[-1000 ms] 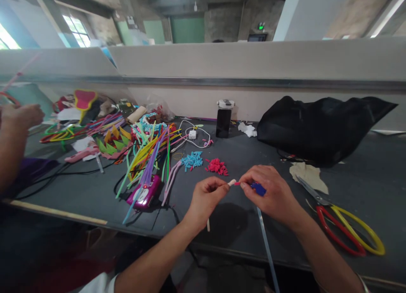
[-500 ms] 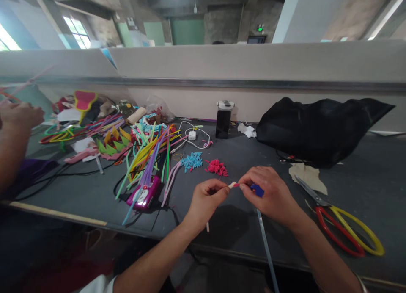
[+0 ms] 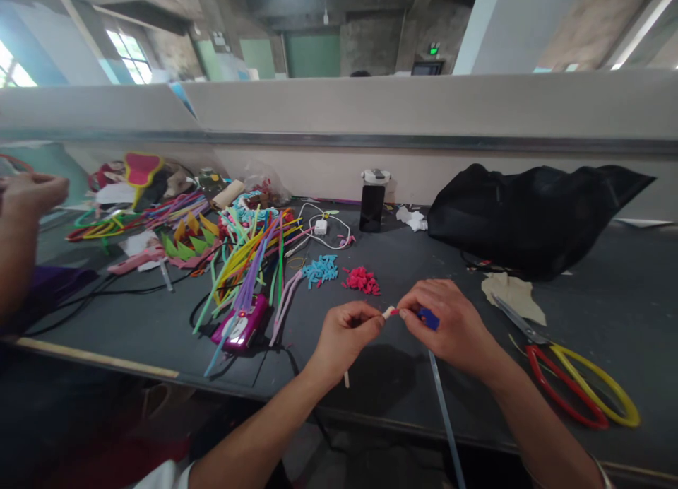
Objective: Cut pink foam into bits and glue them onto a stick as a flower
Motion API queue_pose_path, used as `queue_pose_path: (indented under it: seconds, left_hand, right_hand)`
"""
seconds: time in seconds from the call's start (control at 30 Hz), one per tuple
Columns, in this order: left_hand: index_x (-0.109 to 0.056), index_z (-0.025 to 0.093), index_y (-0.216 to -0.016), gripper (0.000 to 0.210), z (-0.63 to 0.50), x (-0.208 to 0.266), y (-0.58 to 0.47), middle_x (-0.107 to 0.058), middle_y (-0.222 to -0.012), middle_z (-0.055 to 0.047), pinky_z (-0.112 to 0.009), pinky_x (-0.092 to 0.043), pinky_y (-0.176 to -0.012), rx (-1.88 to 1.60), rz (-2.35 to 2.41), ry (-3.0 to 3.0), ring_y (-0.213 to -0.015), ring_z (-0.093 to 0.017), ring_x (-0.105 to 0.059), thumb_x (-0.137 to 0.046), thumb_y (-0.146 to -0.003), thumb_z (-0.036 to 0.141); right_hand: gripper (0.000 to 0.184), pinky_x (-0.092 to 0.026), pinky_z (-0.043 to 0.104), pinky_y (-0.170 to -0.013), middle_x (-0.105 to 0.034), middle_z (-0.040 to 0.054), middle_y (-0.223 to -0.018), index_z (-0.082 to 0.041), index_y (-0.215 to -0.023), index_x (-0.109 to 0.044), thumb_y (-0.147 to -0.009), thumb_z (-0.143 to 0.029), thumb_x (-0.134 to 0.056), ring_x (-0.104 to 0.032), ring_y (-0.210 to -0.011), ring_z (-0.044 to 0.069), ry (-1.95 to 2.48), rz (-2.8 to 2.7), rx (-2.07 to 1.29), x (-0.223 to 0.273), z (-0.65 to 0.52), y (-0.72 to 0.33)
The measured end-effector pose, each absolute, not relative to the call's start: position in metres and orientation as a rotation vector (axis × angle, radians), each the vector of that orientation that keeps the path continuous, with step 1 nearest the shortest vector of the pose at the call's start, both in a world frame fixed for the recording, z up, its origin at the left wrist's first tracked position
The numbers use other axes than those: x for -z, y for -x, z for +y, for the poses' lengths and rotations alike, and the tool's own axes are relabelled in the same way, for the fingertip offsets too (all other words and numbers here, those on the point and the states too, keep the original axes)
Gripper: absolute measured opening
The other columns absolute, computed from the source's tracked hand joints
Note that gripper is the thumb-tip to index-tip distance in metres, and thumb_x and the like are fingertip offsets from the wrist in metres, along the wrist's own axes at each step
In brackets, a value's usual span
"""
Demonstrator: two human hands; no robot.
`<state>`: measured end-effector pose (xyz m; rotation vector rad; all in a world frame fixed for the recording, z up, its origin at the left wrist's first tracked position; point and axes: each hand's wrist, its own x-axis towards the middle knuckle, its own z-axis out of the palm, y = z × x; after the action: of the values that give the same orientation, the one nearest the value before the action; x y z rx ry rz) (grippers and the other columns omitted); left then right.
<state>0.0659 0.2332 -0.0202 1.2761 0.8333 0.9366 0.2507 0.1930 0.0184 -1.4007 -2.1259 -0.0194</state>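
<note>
My left hand (image 3: 352, 337) is closed in a pinch on a thin cream stick (image 3: 388, 312), whose other end pokes out below the palm. At its tip is a small red piece (image 3: 395, 311), pinched between the thumb and finger of my right hand (image 3: 442, 319). A blue object (image 3: 429, 318) is tucked inside that same right hand; its kind is mostly hidden. Beneath the right hand a long pale, translucent strip (image 3: 443, 411) runs down past the table edge. Just beyond both hands lie a pile of small red pieces (image 3: 363, 280) and a pile of light blue pieces (image 3: 320, 268).
Coloured pipe cleaners (image 3: 248, 256) lie across a magenta device (image 3: 241, 323) on the left. Red-and-yellow-handled scissors (image 3: 572, 376) rest at right, near a black bag (image 3: 524, 213). A phone (image 3: 372, 208) stands at the back by a white cable (image 3: 320, 226). Another person's hand (image 3: 34, 192) is far left.
My hands stay almost in place, with the red piece still against the stick's tip. The other person's hand at far left has shifted slightly, and the pink strip above it has left view.
</note>
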Motion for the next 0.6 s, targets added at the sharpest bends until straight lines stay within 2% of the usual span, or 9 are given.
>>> queue_pose_path:
  seconds: [0.37, 0.47, 0.6]
  left_hand:
    - [-0.071, 0.013, -0.069, 0.014, 0.2337, 0.0221, -0.0644, -0.056, -0.059, 0.002, -0.021, -0.03, -0.054, -0.91, 0.804, -1.305, -0.056, -0.008, -0.042, -0.073, -0.071, 0.027]
    - [-0.07, 0.013, -0.071, 0.018, 0.2338, 0.0209, -0.0647, -0.049, -0.054, 0.004, -0.02, -0.025, -0.048, -0.912, 0.801, -1.257, -0.05, -0.006, -0.036, -0.073, -0.072, 0.031]
    - [-0.066, 0.014, -0.075, 0.025, 0.2351, 0.0196, -0.0639, -0.037, -0.048, 0.009, -0.02, -0.016, -0.04, -0.88, 0.76, -1.054, -0.041, -0.003, -0.025, -0.073, -0.073, 0.038]
  right_hand:
    - [0.009, -0.034, 0.033, -0.075, -0.062, -0.0015, -0.074, -0.021, -0.08, -0.061, -0.087, -0.02, -0.056, -0.056, -0.073, 0.015, 1.408, -2.137, -0.019, -0.018, 0.193, -0.2533]
    - [0.009, -0.036, 0.033, -0.077, -0.064, -0.0009, -0.078, -0.022, -0.085, -0.063, -0.089, -0.022, -0.055, -0.058, -0.076, 0.015, 1.405, -2.101, -0.031, -0.0193, 0.1918, -0.2548]
    - [0.014, -0.04, 0.032, -0.077, -0.064, 0.0007, -0.082, -0.023, -0.101, -0.064, -0.09, -0.025, -0.055, -0.059, -0.078, 0.016, 1.421, -2.016, -0.018, -0.0213, 0.1892, -0.2552]
